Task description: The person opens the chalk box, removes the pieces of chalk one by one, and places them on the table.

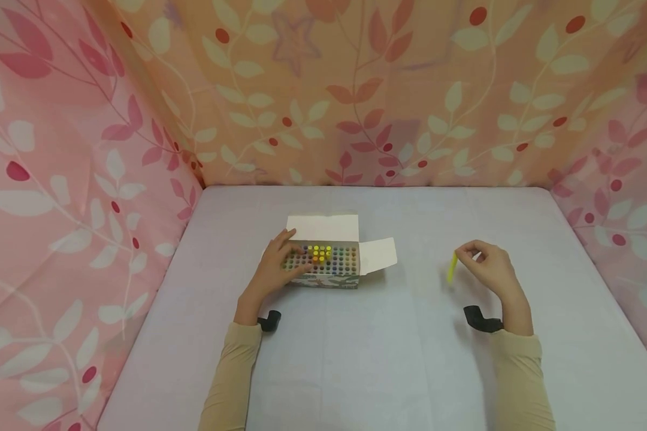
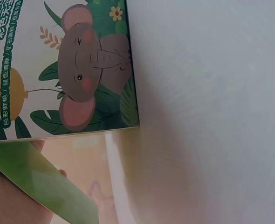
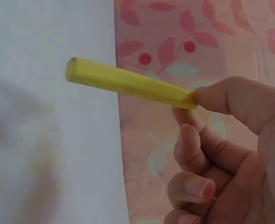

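Observation:
An open-topped box of colored chalk [image 1: 331, 281] stands on the table, filled with upright sticks in rows. Several yellow sticks [image 1: 322, 252] near its middle rise above the others. My left hand [image 1: 275, 263] rests at the box's left end, thumb and fingers spread loosely over the chalk. The left wrist view shows the box's printed elephant side [image 2: 88, 65], with part of that hand behind a green flap [image 2: 44, 182]. Off to the right, my right hand [image 1: 487, 263] pinches one end of a yellow chalk stick [image 3: 128, 83] between thumb and fingertip. The stick hangs downward above the table.
The box's white back flap [image 1: 323, 227] stands up, and its right flap [image 1: 378, 255] sticks out sideways. A white cloth covers the table [image 1: 366, 353]. Floral curtains [image 1: 356, 90] enclose the back and sides. Black wrist mounts [image 1: 482, 320] jut inward from both wrists.

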A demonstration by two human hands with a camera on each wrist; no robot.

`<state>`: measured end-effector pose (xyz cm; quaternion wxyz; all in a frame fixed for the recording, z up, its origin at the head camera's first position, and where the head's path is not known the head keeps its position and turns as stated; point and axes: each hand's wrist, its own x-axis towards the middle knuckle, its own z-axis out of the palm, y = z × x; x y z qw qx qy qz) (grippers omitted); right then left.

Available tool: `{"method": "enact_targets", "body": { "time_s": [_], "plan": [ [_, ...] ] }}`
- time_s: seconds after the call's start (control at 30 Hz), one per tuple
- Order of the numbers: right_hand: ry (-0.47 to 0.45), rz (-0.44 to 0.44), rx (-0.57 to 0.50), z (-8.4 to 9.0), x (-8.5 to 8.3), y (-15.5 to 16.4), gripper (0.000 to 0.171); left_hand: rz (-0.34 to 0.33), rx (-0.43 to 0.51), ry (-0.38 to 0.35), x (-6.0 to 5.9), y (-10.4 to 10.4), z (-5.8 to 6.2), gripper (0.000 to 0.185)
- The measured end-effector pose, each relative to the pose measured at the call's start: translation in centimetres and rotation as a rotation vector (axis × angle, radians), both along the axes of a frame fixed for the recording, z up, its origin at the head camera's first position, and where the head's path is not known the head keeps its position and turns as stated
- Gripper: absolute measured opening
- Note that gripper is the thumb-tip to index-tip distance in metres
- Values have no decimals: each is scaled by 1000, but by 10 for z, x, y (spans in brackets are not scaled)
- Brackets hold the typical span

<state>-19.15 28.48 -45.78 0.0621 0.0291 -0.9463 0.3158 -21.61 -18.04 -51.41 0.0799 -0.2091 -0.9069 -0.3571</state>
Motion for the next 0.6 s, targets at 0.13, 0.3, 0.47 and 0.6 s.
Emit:
{"method": "enact_targets", "body": {
  "time_s": [0.13,0.3,0.47,0.6],
  "plan": [
    [-36,16,16,-3,0,6,31,-1,3,-1,0,0,1,35],
    [-73,40,-6,-8,-3,3,33,6,2,-4,1,-1,1,35],
    [-101,78,-8,-18,-10,-6,32,6,5,-10,1,0,2,36],
    [-125,115,-12,-26,-13,-14,31,9,3,-15,1,0,1,36]
  ]
}}
